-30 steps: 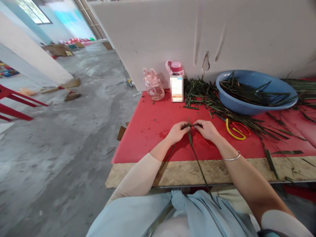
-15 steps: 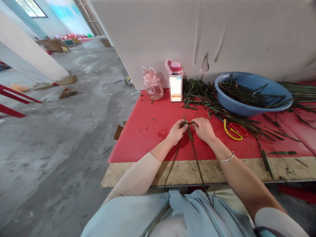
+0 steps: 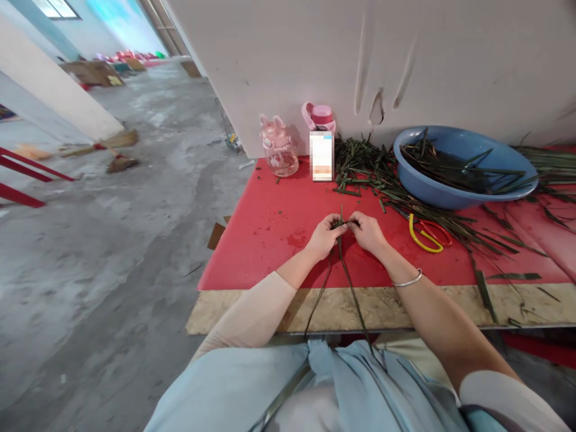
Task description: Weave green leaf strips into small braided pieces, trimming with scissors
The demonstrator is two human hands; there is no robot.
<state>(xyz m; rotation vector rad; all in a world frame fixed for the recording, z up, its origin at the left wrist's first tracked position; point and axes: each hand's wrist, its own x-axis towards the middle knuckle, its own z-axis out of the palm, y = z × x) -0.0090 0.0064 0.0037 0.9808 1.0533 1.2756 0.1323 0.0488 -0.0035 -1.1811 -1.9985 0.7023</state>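
Above the middle of the red tabletop (image 3: 252, 255), my left hand (image 3: 324, 236) pinches a small bundle of dark green leaf strips (image 3: 341, 245). Close on its right, my right hand (image 3: 366, 231) is closed on the same strips, its fingertips almost meeting the left thumb. Two long ends hang from the bundle toward my lap, and a short end sticks up past the fingers. How the strips cross between the fingertips is too small to make out. Scissors (image 3: 425, 234) with yellow and red handles lie to the right of my right hand.
A blue basin (image 3: 468, 195) holding leaf strips stands at the back right, with cut leaf pieces (image 3: 362, 159) heaped beside it. A pink water bottle (image 3: 279, 147) and a phone (image 3: 321, 156) with a blurred screen stand at the back. Bare wood (image 3: 252, 306) edges the table's front.
The fingers have shifted slightly on the strips, and the short upper end now points straighter up. The long ends hang a little further left. The camera view has tilted slightly.
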